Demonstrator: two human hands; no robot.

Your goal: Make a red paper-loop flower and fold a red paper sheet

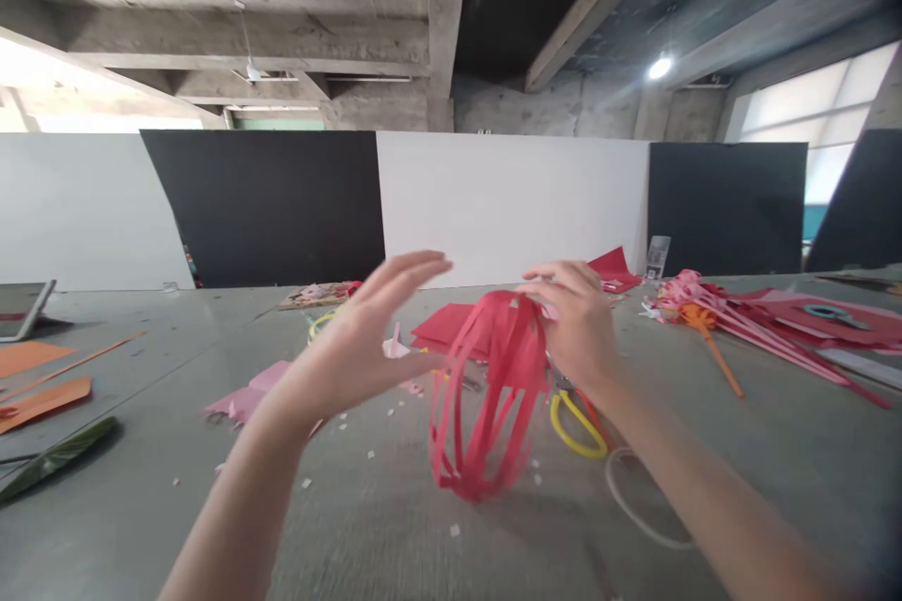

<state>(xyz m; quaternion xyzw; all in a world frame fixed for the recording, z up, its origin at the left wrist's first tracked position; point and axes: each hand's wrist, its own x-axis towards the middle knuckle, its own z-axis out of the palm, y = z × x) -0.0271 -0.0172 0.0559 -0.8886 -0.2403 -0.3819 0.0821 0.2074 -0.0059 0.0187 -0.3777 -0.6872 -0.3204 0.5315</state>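
A red paper-strip lantern (pixel 483 404) hangs upright above the grey table, its strips bowed out and joined at the top and bottom. My right hand (pixel 574 315) pinches it by the top edge. To its left, my left hand (pixel 373 333) is raised with the thumb and fingers spread wide, holding nothing. The left thumb tip comes close to the lantern's strips; whether it touches them I cannot tell. Behind the lantern lies a red paper sheet (pixel 437 329). Yellow-handled scissors (pixel 578 427) rest beside it, partly hidden by my right hand.
Pink paper (pixel 250 392) and small white scraps lie on the left. Further left are orange paper pieces (pixel 49 404) and a green leaf-like piece (pixel 63 455). Pink and red paper strips (pixel 761 338) cover the right side. A pale loop (pixel 638 507) lies near my right forearm.
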